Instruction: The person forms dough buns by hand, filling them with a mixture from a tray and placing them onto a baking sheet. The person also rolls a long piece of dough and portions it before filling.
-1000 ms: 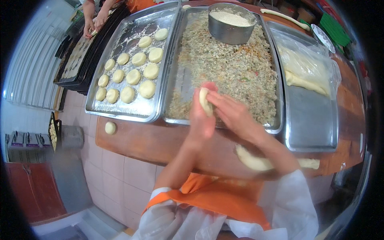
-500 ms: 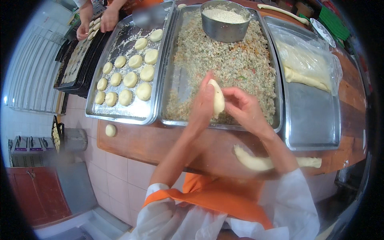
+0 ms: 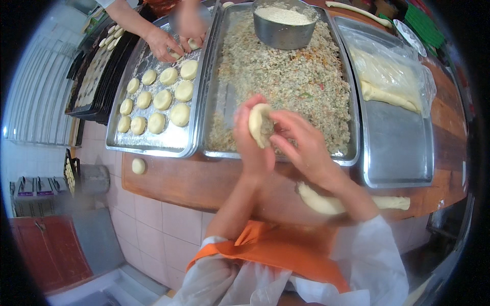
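A cupped piece of dough with crumbly filling showing in its opening sits in my left hand, whose fingers wrap round its outer side. My right hand pinches at the opposite edge, thumb and fingers against the dough and filling. Both hands are over the near part of a metal tray spread with a grainy filling flecked with green and red. Beneath my right forearm, a rope of dough lies on the wooden table.
A metal bowl of pale grains stands in the filling tray. To the left, a co-worker's hand reaches over a tray of round dough cakes. One dough ball rests on the table. Plastic-covered dough occupies the right tray.
My hands have turned the dough so its filled opening shows, and shifted slightly left. The co-worker's hands have moved from the dark baking trays to the dough cakes, touching two at the far end.
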A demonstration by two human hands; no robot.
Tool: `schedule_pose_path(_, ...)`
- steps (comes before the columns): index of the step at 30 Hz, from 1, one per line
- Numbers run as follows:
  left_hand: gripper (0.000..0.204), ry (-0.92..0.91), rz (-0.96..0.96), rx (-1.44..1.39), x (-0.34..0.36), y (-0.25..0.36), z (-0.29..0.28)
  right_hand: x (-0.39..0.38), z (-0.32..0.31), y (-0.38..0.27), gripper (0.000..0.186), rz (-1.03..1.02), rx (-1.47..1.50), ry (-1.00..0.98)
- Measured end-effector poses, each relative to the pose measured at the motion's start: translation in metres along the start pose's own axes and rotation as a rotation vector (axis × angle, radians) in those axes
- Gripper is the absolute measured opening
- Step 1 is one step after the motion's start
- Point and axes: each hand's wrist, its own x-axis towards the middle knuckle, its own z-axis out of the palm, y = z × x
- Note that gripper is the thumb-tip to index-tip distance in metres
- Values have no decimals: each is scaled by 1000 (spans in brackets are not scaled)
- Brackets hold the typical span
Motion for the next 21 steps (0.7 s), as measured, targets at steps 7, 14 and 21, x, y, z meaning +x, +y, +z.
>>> schedule_pose_path(7, 22, 13, 18, 77, -9, -4, -11, -7, 14, 19, 33, -435, -294, 58)
schedule_pose_path(14, 23, -17, 159, 327, -8, -1, -18, -10, 20, 10, 26, -315, -226, 60)
schedule_pose_path(21, 31, -212, 544, 491, 9, -10, -24, -6, 10, 22, 20, 279, 346, 150)
